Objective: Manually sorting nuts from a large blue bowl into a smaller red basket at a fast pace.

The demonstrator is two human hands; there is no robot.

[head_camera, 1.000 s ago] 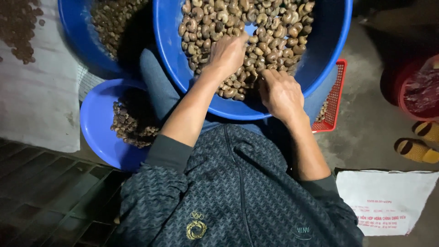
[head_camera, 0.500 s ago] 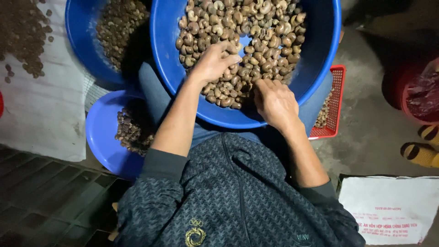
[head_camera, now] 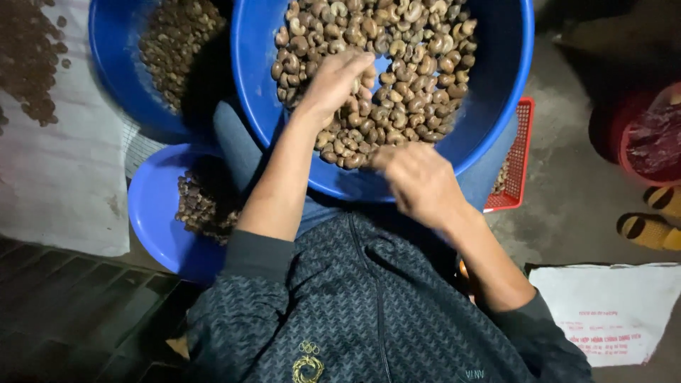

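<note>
Concrete floor — white printed sack (head_camera: 610,312) lower right; both hands' finger state unclear.

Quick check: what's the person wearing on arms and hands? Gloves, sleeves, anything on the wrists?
No gloves: left hand and right hand are bare, with nothing visible on the wrists. The sleeves of a dark blue-grey patterned zip jacket are pushed up to about the elbows, leaving the forearms uncovered. The jacket has a small gold emblem low on the front.

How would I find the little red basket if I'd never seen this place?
Find the big blue basin of brown nuts on the person's lap. The red basket peeks out under its right edge, on the floor. Only it has mesh walls and square corners.
</note>
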